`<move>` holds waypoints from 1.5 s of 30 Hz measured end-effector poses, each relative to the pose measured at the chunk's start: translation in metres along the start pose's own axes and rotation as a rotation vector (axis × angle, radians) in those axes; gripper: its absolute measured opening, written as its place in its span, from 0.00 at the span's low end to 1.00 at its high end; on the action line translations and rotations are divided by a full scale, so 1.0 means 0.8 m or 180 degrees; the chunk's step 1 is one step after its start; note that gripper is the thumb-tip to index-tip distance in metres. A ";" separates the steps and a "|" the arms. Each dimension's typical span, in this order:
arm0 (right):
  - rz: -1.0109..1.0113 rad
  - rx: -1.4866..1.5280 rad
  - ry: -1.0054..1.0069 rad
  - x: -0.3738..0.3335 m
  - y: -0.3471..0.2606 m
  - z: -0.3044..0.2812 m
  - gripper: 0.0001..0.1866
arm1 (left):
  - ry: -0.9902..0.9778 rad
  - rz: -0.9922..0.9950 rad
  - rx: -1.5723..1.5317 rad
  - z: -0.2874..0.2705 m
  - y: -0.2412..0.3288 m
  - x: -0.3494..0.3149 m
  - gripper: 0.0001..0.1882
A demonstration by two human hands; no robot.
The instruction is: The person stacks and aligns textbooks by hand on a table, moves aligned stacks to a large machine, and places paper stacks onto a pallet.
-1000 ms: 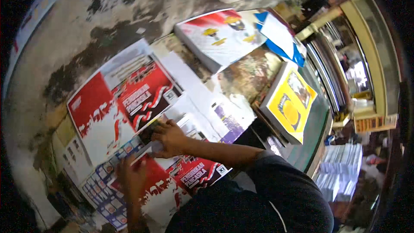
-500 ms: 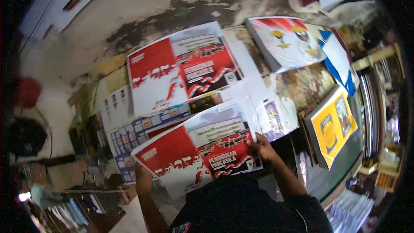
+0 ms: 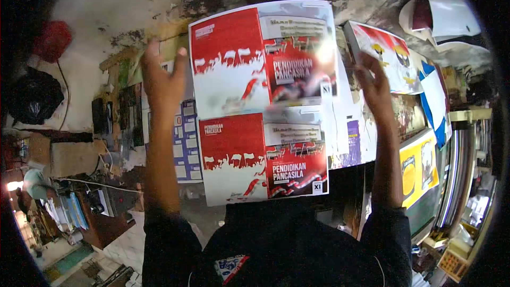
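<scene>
"Where does the far sheet point(image 3: 226, 37) lie?"

"In the middle, with the near sheet point(image 3: 228, 138) directly below it, closer to the body."

"And the fingers?"

"The left hand point(image 3: 164, 81) is spread and empty, its thumb just beside the far sheet's left edge. The right hand point(image 3: 376, 82) looks released too, its fingers loosely bent off the sheet's right side, partly covering the stack point(image 3: 392, 48)."

"Anything farther right?"

"Yes, a yellow print point(image 3: 419, 167), nearer than the stack."

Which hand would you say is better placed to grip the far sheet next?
Probably the left hand: its thumb appears close beside the far sheet, whereas the right hand shows a wider gap.
</scene>
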State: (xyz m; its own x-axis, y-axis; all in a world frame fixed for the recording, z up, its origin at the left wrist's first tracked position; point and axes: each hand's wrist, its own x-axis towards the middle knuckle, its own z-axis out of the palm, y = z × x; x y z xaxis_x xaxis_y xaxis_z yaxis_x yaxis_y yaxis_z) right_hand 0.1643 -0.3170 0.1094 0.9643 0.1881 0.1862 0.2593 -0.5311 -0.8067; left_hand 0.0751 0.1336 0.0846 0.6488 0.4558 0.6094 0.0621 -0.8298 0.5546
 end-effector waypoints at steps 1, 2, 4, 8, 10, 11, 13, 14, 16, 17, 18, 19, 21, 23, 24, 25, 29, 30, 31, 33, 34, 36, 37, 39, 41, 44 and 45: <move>-0.0348 0.0318 -0.0472 -0.024 0.005 0.010 0.19 | -0.0559 -0.0435 -0.0657 -0.011 0.036 -0.028 0.17; 0.0102 0.0606 -0.1028 -0.056 0.034 0.031 0.16 | -0.1065 -0.0202 -0.0849 -0.012 0.063 -0.062 0.11; 0.0691 0.0702 -0.2449 -0.104 0.035 0.108 0.14 | -0.2034 0.0048 -0.1777 0.016 0.051 -0.151 0.08; -0.0125 -0.0499 -0.2551 -0.131 0.074 0.216 0.16 | -0.2744 0.0415 -0.0907 0.079 0.012 -0.251 0.14; -0.1588 -0.1792 -0.1714 -0.118 0.101 0.249 0.18 | -0.1999 0.0863 -0.0100 0.101 -0.006 -0.265 0.18; -0.1581 -0.1794 -0.1725 -0.112 0.105 0.258 0.18 | -0.1993 0.0823 0.0080 0.112 -0.017 -0.267 0.20; -0.1319 -0.1678 -0.1320 -0.097 0.097 0.267 0.17 | -0.2048 0.0789 0.0043 0.118 -0.025 -0.261 0.19; -0.1326 -0.1680 -0.1324 -0.094 0.093 0.268 0.17 | -0.2102 0.0760 0.0008 0.120 -0.028 -0.260 0.19; -0.1234 -0.1589 -0.1547 -0.088 0.090 0.267 0.16 | -0.2099 0.0752 -0.0002 0.124 -0.031 -0.259 0.18; -0.1247 -0.1593 -0.1555 -0.084 0.088 0.268 0.16 | -0.2103 0.0749 -0.0004 0.125 -0.033 -0.258 0.17; -0.1409 -0.1644 -0.1577 -0.082 0.092 0.266 0.15 | -0.2113 0.0740 -0.0022 0.126 -0.029 -0.259 0.17; -0.1574 -0.1692 -0.1601 -0.081 0.095 0.264 0.15 | -0.2054 0.0753 0.0043 0.127 -0.026 -0.260 0.17; -0.1335 -0.1560 -0.1516 -0.085 0.093 0.265 0.15 | -0.2007 0.0742 0.0111 0.130 -0.022 -0.262 0.16; -0.1101 -0.1417 -0.1440 -0.086 0.092 0.267 0.15 | -0.1624 0.0919 0.0020 0.133 -0.022 -0.265 0.15; -0.1138 -0.1418 -0.1398 -0.088 0.099 0.270 0.15 | -0.1654 0.0905 0.0011 0.133 -0.018 -0.266 0.15; -0.1174 -0.1421 -0.1355 -0.090 0.107 0.271 0.16 | -0.1765 0.0796 -0.0017 0.133 -0.013 -0.265 0.15; -0.1631 -0.1118 -0.0909 -0.096 0.123 0.275 0.17 | -0.1784 0.0718 0.0039 0.134 -0.009 -0.270 0.15; -0.1557 -0.0843 -0.0880 -0.098 0.120 0.276 0.18 | -0.1813 0.0680 0.0056 0.134 -0.012 -0.273 0.15; -0.1479 -0.0570 -0.0851 -0.099 0.116 0.276 0.18 | -0.1705 0.0793 0.0080 0.135 -0.015 -0.274 0.15; -0.1499 -0.0735 -0.0842 -0.103 0.111 0.271 0.19 | -0.1645 0.0871 0.0109 0.137 -0.018 -0.275 0.15; -0.1538 -0.0920 -0.0791 -0.105 0.109 0.270 0.20 | -0.1665 0.0950 0.0167 0.137 -0.018 -0.276 0.16; -0.1600 -0.0823 -0.0767 -0.105 0.112 0.272 0.19 | -0.1750 0.0978 0.0228 0.132 -0.016 -0.276 0.16; -0.1701 -0.0748 -0.0688 -0.106 0.114 0.272 0.18 | -0.1782 0.0984 0.0281 0.130 -0.014 -0.275 0.16; -0.1609 -0.0736 -0.0773 -0.108 0.114 0.273 0.17 | -0.1788 0.0973 0.0247 0.129 -0.013 -0.275 0.16; -0.1640 -0.0817 -0.0764 -0.114 0.120 0.281 0.15 | -0.1756 0.0933 0.0208 0.125 -0.015 -0.279 0.16; -0.1775 -0.0634 -0.0667 -0.110 0.113 0.282 0.15 | -0.1791 0.0925 0.0028 0.128 -0.016 -0.274 0.16; -0.1745 -0.0652 -0.0636 -0.114 0.113 0.284 0.15 | -0.1868 0.0935 -0.0076 0.128 -0.014 -0.269 0.15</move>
State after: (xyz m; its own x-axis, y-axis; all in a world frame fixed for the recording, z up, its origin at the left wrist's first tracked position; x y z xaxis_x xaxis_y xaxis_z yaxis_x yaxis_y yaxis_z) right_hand 0.0881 -0.1943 -0.1076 0.6645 0.6192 0.4184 0.7384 -0.4575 -0.4955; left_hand 0.0125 0.0118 -0.1113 0.9426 -0.0458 0.3307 -0.1933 -0.8825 0.4288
